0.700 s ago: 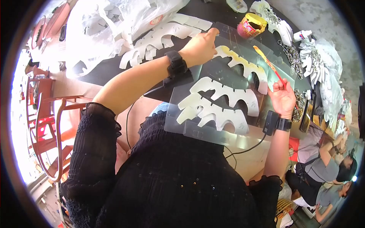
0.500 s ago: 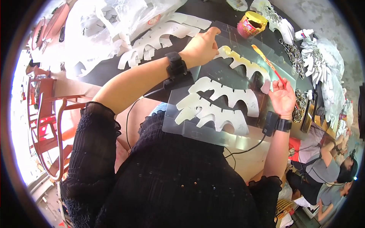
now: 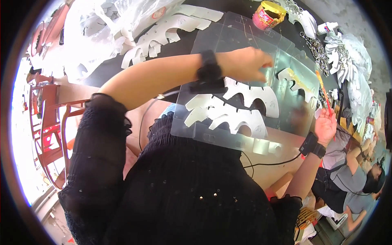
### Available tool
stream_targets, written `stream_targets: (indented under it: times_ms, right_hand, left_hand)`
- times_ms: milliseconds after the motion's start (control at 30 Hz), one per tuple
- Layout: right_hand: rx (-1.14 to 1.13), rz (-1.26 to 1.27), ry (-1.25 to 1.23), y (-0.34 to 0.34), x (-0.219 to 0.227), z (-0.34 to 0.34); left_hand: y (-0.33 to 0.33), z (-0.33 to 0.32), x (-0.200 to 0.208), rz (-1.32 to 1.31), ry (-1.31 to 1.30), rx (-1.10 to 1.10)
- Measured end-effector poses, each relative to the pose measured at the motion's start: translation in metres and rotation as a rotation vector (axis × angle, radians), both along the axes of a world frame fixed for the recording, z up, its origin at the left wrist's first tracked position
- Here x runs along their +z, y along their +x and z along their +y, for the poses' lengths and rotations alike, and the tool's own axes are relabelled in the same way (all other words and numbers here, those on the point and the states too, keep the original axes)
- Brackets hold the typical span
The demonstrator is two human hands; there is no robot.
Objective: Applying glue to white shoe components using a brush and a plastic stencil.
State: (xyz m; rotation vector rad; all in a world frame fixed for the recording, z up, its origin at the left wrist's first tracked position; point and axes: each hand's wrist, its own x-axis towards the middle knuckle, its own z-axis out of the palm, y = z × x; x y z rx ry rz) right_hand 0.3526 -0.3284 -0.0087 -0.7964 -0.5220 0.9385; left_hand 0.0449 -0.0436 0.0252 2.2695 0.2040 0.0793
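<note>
Yellow-smeared cutout suggests brushing is the step, right hand pinching the brush, left hand loosely spread, and likely calls for edge-only handling next.

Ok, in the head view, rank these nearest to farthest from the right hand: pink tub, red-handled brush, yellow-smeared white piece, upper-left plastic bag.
1. Red-handled brush: held in the right hand.
2. Yellow-smeared white piece: up and left of it.
3. Pink tub: top, right of centre.
4. Plastic bag: upper left.
</note>
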Motion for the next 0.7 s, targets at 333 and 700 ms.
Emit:
stream_targets:
  times_ms: [333,700]
  right_hand:
    - [0.012,-0.18,-0.162,-0.062,0.098,-0.018]
    - [-0.015,-0.782,-0.525,-0.12,0.189,0.163]
  left_hand:
    - [-0.1,-0.021,-0.012,-0.05,0.413,-0.014]
    - [-0.078,0.022,-0.027,-0.22,0.274,0.163]
